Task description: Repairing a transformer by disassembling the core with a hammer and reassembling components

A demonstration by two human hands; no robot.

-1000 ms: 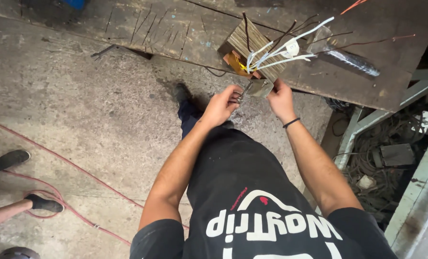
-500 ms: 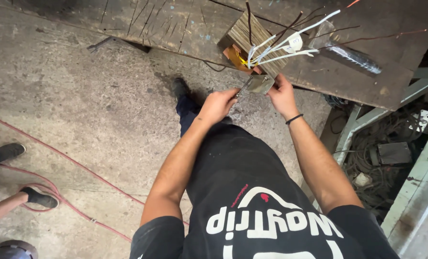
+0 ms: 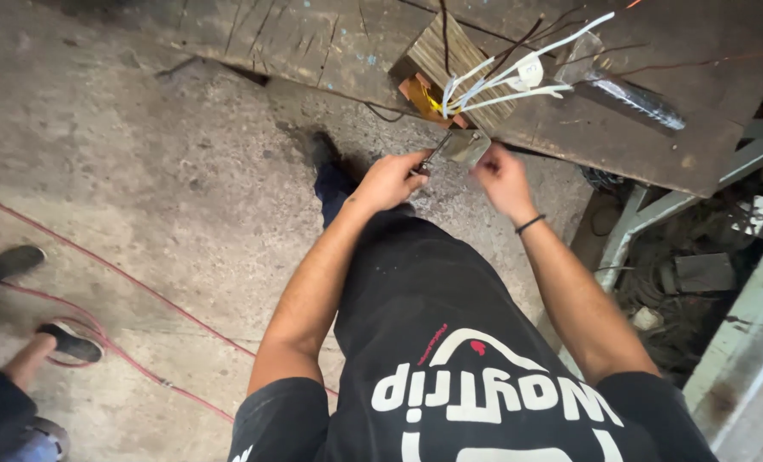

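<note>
A small thin metal plate (image 3: 464, 145) is held just below the edge of a worn wooden workbench (image 3: 313, 43). My right hand (image 3: 501, 175) grips the plate's lower right side. My left hand (image 3: 392, 180) is closed on a thin dark tool or rod (image 3: 433, 156) that reaches up to the plate's left edge. Just above, on the bench, sits a transformer-like block (image 3: 441, 64) with copper windings, yellow tape and several white leads (image 3: 518, 73) fanning to the right.
A foil-wrapped roll (image 3: 634, 94) lies on the bench to the right. A red cable (image 3: 133, 287) runs across the concrete floor. Another person's feet in dark shoes (image 3: 9, 261) stand at the left. A metal frame (image 3: 647, 214) and clutter sit at the right.
The view has tilted slightly. My hands, with the plate and tool, have come a little lower and away from the block on the bench.
</note>
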